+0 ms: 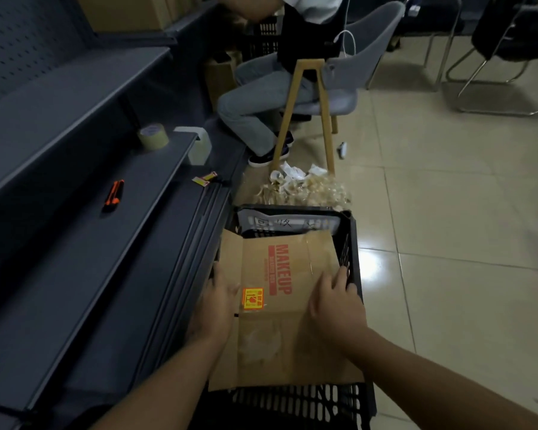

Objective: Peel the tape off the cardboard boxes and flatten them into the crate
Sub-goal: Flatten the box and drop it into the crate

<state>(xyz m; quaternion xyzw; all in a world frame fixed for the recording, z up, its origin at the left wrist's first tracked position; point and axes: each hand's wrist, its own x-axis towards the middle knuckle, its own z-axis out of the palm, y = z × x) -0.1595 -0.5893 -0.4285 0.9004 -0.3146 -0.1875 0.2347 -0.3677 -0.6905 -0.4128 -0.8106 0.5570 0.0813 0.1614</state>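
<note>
- The left hand (pixel 213 305) lies flat on the left edge of the flattened cardboard box (pixel 280 308), fingers straight and slightly spread, pressing down rather than gripping.
- The right hand (pixel 336 301) presses on the right side of the same cardboard, fingers straight, with the fingertips reaching the right wall of the crate.
- The cardboard lies flat inside the black crate (pixel 353 243), red "MAKEUP" print facing up and a yellow-and-red sticker (pixel 253 298) between the two hands; its near edge rests over the crate's near wall.
- The crate stands on the tiled floor, just beside the lowest ledge of the grey shelving (pixel 75 243) on the left.
- Beyond the crate's far edge, a heap of crumpled peeled tape (pixel 305 189) lies on the floor.
- On a shelf sit an orange-and-black utility knife (pixel 114 193) and, nearer the far end, a roll of tape (pixel 153 138).
- Farther off, another person (pixel 261 97) sits on a grey chair (pixel 364 54).
</note>
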